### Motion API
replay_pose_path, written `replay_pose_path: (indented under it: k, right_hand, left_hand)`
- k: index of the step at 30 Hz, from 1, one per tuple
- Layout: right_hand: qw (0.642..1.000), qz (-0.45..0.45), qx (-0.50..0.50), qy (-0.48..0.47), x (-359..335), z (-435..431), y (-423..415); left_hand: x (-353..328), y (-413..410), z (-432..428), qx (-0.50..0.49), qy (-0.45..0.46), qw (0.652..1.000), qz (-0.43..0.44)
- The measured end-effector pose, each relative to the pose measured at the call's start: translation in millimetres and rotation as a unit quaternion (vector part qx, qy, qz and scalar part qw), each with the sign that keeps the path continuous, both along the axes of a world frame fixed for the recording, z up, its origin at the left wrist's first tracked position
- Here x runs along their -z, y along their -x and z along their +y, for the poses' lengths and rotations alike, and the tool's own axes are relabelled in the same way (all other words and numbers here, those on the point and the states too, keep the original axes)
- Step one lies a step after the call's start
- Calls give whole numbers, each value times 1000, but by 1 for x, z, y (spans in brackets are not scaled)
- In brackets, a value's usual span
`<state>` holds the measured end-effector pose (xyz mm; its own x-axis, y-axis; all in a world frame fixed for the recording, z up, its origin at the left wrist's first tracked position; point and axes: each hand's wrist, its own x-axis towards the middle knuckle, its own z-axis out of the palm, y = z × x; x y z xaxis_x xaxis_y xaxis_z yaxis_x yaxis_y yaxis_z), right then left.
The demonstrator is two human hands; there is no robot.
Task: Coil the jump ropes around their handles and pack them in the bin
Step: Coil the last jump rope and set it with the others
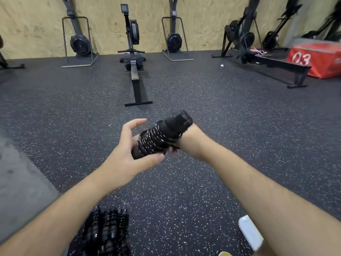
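Floor [55, 108]: speckled rubber.
Red box [317, 60], upper right: marked "03"; no other writing legible.
Pile of coiled ropes [107, 231], lower left, on the floor: several wound, not binned.
Jump rope [158, 139], centre: cord wound round paired handles, seemingly near finished.
Right hand [191, 143] grips it; left hand [127, 156] loosely spread, thumb beneath its lower end.
Bin: not identifiable; packing remains.

Both forearms extended forward. Left hand [127, 157] cupped, fingers [136, 123] loosely spread; right hand [190, 143] grips coiled jump rope [156, 139].
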<state>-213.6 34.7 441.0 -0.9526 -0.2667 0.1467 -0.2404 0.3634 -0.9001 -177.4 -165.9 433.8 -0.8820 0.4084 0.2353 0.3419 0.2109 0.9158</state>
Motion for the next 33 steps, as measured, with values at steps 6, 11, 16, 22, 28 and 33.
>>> replay_pose_path:
  k: [6,11,16,22,28,33]
  right_hand:
    - [995,-83,26,53,12,-28,-10]
    - [995,-88,8,-34,16,-51,-24]
    - [994,60,39,-79,17,-61,-36]
    - [984,166,6,-60,13,-56,-43]
    - [967,228,-25,-114,13,-45,-38]
    - [955,289,15,-67,12,-39,-30]
  left_hand:
    - [14,11,6,-118,-29,993,2]
    - [14,20,3,-217,-111,968,-60]
    - [8,24,5,-201,-224,944,-132]
    - [4,21,7,-199,-247,936,-155]
    - [2,19,9,-188,-273,931,-154]
    - [2,13,12,-171,-255,946,-100]
